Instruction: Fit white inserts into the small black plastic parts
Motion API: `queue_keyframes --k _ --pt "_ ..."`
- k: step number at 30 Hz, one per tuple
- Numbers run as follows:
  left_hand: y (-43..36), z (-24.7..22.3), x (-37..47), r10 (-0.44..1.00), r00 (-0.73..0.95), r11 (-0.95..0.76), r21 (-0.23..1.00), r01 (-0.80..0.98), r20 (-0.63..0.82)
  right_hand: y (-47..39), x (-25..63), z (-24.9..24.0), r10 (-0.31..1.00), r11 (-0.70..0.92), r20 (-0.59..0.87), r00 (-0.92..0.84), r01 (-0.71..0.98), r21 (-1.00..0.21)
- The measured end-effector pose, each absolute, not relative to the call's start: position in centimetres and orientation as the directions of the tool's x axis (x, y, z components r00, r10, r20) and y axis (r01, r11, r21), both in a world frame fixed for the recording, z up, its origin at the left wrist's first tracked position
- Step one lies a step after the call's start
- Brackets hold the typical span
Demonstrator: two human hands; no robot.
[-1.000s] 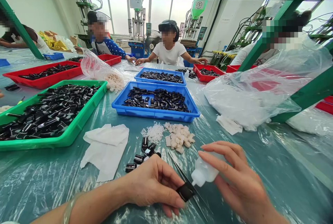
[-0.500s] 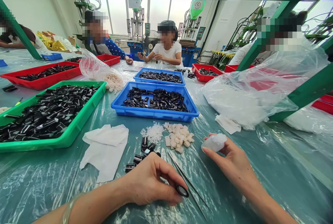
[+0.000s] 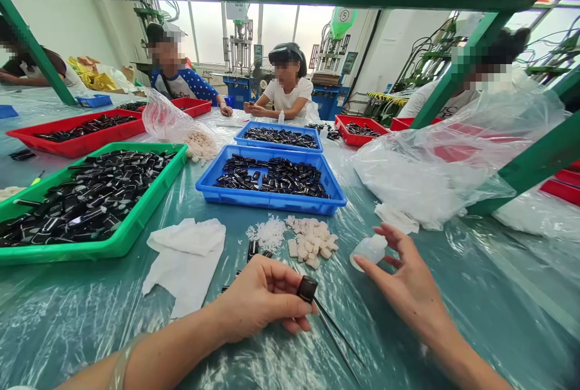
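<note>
My left hand (image 3: pixel 267 299) is closed, pinching a small glossy black plastic piece (image 3: pixel 307 288) between thumb and fingers. Metal tweezers (image 3: pixel 335 341) lie on the table under and beside that hand, their upper part hidden by it. My right hand (image 3: pixel 408 272) is spread around a small translucent white bottle (image 3: pixel 369 250); the thumb is at its near side and the other fingers stand off it. Several more black pieces (image 3: pixel 254 249) lie behind my left hand, partly covered. Beyond the hands sit a pile of small white bits (image 3: pixel 267 233) and a pile of cream-coloured chunks (image 3: pixel 312 239).
A white cloth (image 3: pixel 183 263) lies left. A green tray (image 3: pixel 149 208), a blue tray (image 3: pixel 272 199) and a red tray (image 3: pixel 77 147) hold black pieces. A big clear plastic bag (image 3: pixel 430 178) stands right beside a green frame post (image 3: pixel 521 160). Several people sit across the table.
My right hand's fingers have opened away from the bottle. My left hand has turned and lifted the black piece slightly, so its flat face shows. The person opposite has brought their hands together.
</note>
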State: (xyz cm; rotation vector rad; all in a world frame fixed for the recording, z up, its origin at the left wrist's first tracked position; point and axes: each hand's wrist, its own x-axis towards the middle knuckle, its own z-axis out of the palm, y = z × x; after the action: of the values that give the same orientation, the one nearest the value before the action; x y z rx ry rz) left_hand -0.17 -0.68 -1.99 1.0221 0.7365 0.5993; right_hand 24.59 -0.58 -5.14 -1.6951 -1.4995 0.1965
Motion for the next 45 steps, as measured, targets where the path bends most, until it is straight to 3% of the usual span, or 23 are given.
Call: queue_keyframes --k 3,5,9,13,21,31,38,42,45 --pt "-0.5 -1.9 -0.2 0.770 0.583 0.393 0.913 -0.110 -0.261 -1.7 23.6 -3.9 0.674 0.266 0.716 0.182 0.845 -0.464" --pt "-0.4 -1.9 -0.1 0.785 0.559 0.388 0.915 -0.110 -0.265 -2.4 22.8 -3.5 0.588 0.388 0.807 0.055 0.856 -0.342" --pt "-0.4 -1.9 0.0 0.796 0.546 0.385 0.915 -0.123 -0.262 -2.7 21.2 -4.2 0.671 0.592 0.686 -0.282 0.761 -0.266" --pt "-0.5 -2.0 -0.1 0.788 0.553 0.406 0.904 -0.137 -0.270 -2.1 20.2 -5.4 0.724 0.615 0.565 -0.395 0.740 -0.271" --pt "-0.4 -2.2 -0.1 0.764 0.575 0.489 0.844 -0.221 -0.293 -1.9 19.7 -5.8 0.784 0.589 0.448 -0.430 0.744 -0.316" --pt "-0.3 -2.2 0.0 0.745 0.589 0.535 0.808 -0.246 -0.314 -2.0 19.8 -5.9 0.806 0.561 0.461 -0.371 0.728 -0.395" --pt "-0.6 -2.3 0.1 0.738 0.596 0.502 0.847 -0.174 -0.315 -3.0 19.5 -3.9 0.872 0.471 0.413 -0.263 0.681 -0.560" --pt "-0.9 -2.3 0.1 0.723 0.626 0.456 0.882 -0.115 -0.292 -3.7 19.4 -2.7 0.926 0.361 0.357 -0.119 0.554 -0.751" --pt "-1.1 -2.3 0.1 0.710 0.642 0.452 0.887 -0.099 -0.290 -4.2 19.2 -2.3 0.919 0.371 0.388 -0.068 0.478 -0.796"
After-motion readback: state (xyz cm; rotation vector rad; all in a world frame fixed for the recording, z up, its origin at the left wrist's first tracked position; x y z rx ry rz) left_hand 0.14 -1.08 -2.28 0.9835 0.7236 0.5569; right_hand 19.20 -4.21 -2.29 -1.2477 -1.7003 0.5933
